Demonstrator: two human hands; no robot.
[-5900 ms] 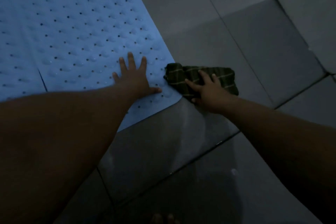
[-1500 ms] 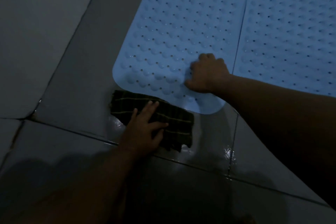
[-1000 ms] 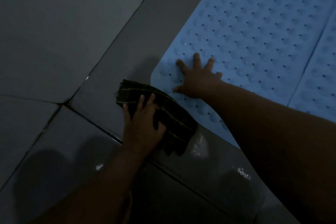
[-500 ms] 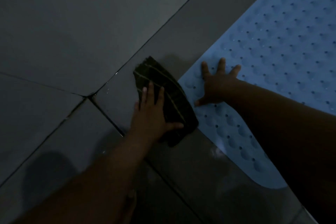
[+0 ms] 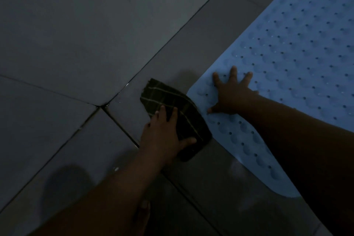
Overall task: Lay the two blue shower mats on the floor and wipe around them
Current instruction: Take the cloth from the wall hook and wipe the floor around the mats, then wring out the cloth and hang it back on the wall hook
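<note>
The work surface is a dim floor of large grey tiles (image 5: 80,30) with dark grout lines, wet-looking near the mat; no container is in view. One blue shower mat (image 5: 298,48) lies flat at the right, and it should handle as a light, floppy rubber sheet, slippery when wet, best held flat by palm pressure near its rounded corner, where the right hand (image 5: 230,95) presses with fingers spread. The left hand (image 5: 162,136) lies flat with fingers extended on a folded dark checked cloth (image 5: 176,113), soft and pliable, touching the mat's edge.
</note>
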